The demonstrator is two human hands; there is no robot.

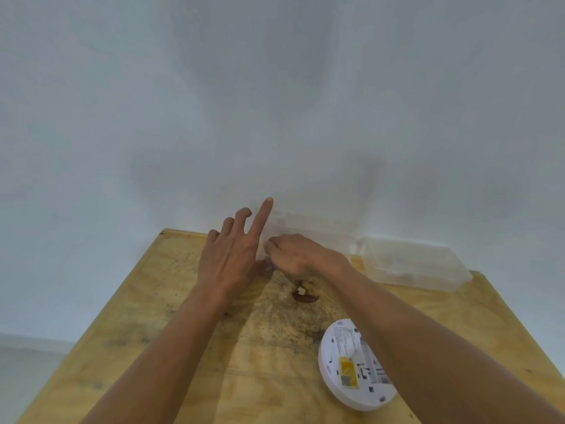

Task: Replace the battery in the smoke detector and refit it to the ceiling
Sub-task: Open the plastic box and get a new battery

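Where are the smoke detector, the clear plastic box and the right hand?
smoke detector (351, 367): head view, on its yellow label.
clear plastic box (409, 264): head view, on its lid.
right hand (298, 255): head view, on its back.

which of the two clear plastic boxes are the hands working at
The clear box against the wall at the table's far edge, right behind both hands. The other clear container sits apart to the right, untouched.

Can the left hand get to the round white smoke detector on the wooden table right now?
Probably yes, with a detour: the left hand is busy at the far edge, and the right forearm lies over part of the round white smoke detector, whose near left rim is exposed.
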